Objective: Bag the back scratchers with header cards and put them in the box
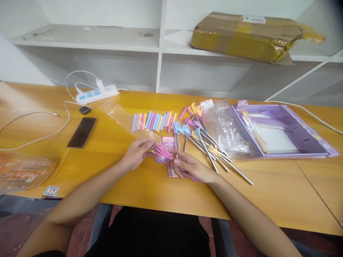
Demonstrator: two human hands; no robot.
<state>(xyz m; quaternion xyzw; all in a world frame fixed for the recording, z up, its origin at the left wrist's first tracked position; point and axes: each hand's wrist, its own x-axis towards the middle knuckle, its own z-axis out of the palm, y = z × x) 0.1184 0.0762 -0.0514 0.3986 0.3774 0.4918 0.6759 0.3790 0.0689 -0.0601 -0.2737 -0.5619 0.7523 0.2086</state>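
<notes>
Plain black clothing [152,232] covers the lap or torso (which is hard to tell), a dark sleeve edge [49,254] shows at the left arm [48,235], and the forearms [249,210], left hand [135,154] and right hand [193,167] are bare.

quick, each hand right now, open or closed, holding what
Left hand: closed, pinching the clear bag.
Right hand: closed, holding the pink scratcher.
</notes>
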